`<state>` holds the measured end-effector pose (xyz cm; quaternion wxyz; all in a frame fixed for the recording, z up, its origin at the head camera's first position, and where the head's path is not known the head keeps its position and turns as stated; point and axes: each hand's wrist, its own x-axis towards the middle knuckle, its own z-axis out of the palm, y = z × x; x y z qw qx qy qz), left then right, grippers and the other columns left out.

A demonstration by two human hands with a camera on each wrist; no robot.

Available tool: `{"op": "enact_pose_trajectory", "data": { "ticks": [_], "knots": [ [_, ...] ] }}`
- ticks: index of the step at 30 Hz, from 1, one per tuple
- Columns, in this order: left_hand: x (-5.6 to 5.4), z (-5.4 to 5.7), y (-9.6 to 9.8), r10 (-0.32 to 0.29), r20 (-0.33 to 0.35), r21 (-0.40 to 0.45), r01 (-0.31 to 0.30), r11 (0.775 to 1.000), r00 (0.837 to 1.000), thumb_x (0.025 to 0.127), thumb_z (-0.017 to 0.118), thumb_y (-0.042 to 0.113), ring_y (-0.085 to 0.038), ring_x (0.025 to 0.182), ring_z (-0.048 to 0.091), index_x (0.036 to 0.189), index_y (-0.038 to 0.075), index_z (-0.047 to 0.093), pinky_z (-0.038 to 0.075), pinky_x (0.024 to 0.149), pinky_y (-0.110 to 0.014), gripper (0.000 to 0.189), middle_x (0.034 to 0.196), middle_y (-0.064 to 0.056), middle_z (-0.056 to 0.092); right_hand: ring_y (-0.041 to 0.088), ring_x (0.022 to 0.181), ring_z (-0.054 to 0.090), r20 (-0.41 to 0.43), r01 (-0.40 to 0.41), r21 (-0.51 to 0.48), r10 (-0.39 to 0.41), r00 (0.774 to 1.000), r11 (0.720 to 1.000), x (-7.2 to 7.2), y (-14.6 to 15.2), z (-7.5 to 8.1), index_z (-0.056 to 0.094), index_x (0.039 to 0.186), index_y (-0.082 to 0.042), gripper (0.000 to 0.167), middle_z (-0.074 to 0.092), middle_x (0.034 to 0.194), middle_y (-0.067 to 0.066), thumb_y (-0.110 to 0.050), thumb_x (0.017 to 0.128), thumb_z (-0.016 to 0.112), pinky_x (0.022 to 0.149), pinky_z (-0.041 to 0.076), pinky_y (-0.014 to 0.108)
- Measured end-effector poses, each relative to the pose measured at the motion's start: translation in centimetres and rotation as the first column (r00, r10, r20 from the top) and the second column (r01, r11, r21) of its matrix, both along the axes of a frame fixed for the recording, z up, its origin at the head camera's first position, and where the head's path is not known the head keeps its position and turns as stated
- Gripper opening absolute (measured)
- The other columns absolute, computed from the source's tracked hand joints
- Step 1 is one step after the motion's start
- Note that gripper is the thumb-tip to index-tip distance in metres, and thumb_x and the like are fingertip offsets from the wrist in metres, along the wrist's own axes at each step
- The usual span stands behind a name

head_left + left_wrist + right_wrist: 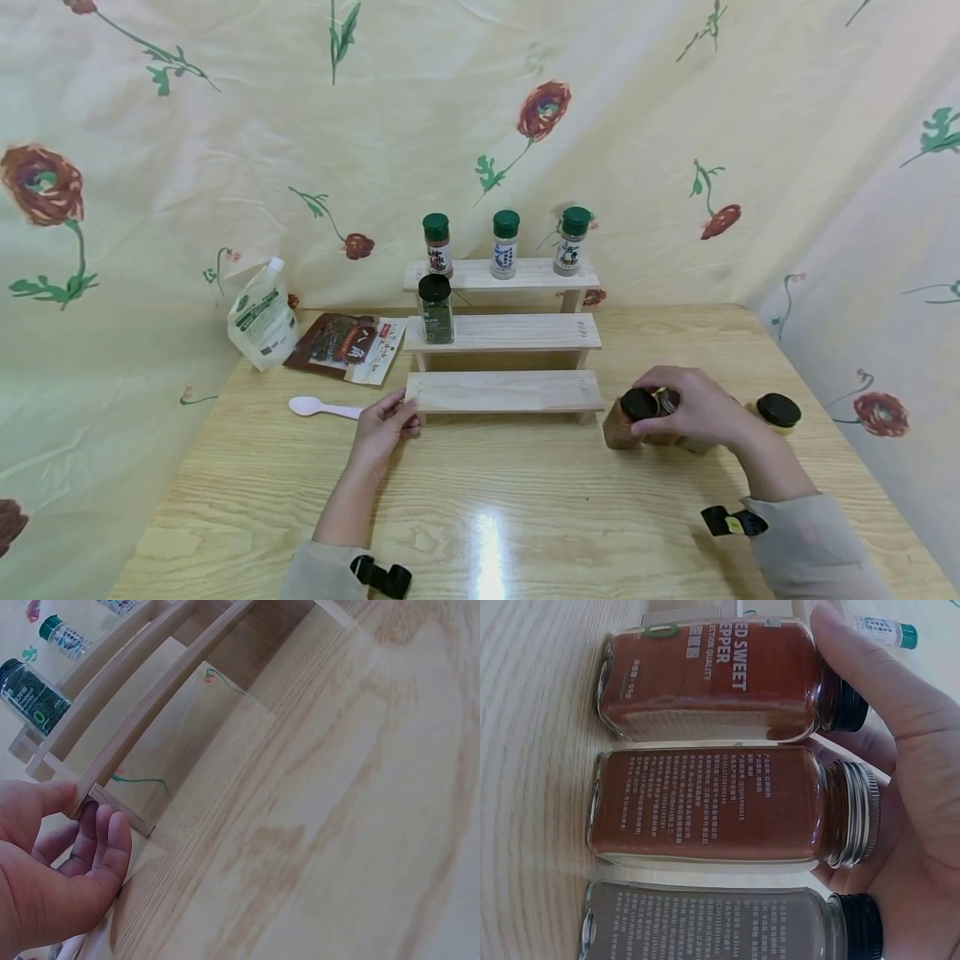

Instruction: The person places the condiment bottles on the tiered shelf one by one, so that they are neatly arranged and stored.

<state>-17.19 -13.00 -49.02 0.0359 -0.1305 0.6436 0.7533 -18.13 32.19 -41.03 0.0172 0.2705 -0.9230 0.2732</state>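
Observation:
My left hand [386, 429] pinches the left end of the lowest step of a three-tier wooden rack [504, 392], thumb on top and fingers beneath. At the rack's right, my right hand [693, 404] grips a black-lidded red sweet pepper jar [712, 679] near its neck, the thumb along its side. Close beside it stands a second red-brown spice jar [705, 806] with a silvery ridged rim. A grey spice jar [712, 922] with a black lid comes after that. Farther right is another black-lidded jar [778, 411], partly hidden behind the hand.
A black-lidded green herb jar [437, 310] stands on the middle step. Green-capped shakers [505, 246] line the top step. Left of the rack lie a white spoon [315, 407], a brown packet [345, 346] and a white spouted pouch [262, 317]. Floral cloth [420, 125] hangs behind.

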Motion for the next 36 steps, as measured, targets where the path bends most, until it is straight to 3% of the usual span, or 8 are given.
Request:
{"op": "enact_pose_trajectory", "data": {
  "ticks": [5,13,21,29,36],
  "knots": [
    [0.0,0.0,0.0,-0.002,-0.001,-0.005,0.002,1.000,1.000,0.100,0.064,0.003,-0.013,0.074,0.063,0.142,-0.007,0.052,0.062,0.069,-0.021,0.045,0.091,-0.006,0.060,0.005,0.071,0.055,-0.037,-0.035,-0.016,0.034,0.999,0.999,0.0,0.0,0.0,0.074,0.100,-0.020,0.034,0.068,0.090,-0.013,-0.033,0.075,0.092,0.057,0.047,0.021],
    [-0.1,0.1,0.0,-0.001,0.004,-0.004,0.001,1.000,1.000,0.100,0.064,0.004,-0.013,0.075,0.064,0.142,-0.007,0.052,0.062,0.070,-0.022,0.045,0.092,-0.006,0.061,0.006,0.067,0.057,-0.086,-0.042,-0.095,0.033,0.996,0.995,0.0,0.1,0.2,0.073,0.101,-0.017,0.031,0.068,0.090,-0.009,-0.021,0.076,0.091,0.053,0.050,0.021],
    [0.0,0.2,0.0,-0.011,-0.004,-0.008,0.011,1.000,1.000,0.100,0.064,0.004,-0.014,0.076,0.064,0.142,-0.007,0.052,0.062,0.071,-0.022,0.045,0.093,-0.007,0.061,0.009,0.091,0.063,-0.131,0.023,-0.087,-0.035,0.991,0.996,-0.4,-0.6,1.2,0.074,0.107,-0.016,0.032,0.070,0.101,-0.006,-0.023,0.080,0.089,0.070,0.060,0.030],
    [-0.1,0.0,0.0,-0.008,-0.002,0.005,0.008,1.000,1.000,0.099,0.064,0.003,-0.013,0.074,0.064,0.141,-0.008,0.052,0.062,0.069,-0.022,0.045,0.091,-0.006,0.061,0.013,0.093,0.063,-0.216,0.040,-0.079,-0.056,0.975,0.996,-0.8,-1.4,2.5,0.073,0.107,-0.009,0.035,0.071,0.102,0.000,-0.019,0.078,0.090,0.080,0.049,0.013],
    [-0.1,0.0,-0.1,-0.001,-0.007,0.012,0.001,1.000,1.000,0.099,0.064,0.002,-0.013,0.074,0.064,0.141,-0.009,0.052,0.062,0.069,-0.022,0.045,0.091,-0.007,0.061,0.021,0.098,0.065,-0.233,0.073,-0.105,-0.096,0.968,0.992,-1.5,-2.5,3.4,0.074,0.108,-0.010,0.036,0.072,0.105,0.002,-0.020,0.078,0.090,0.087,0.053,0.037]
  ]
}}
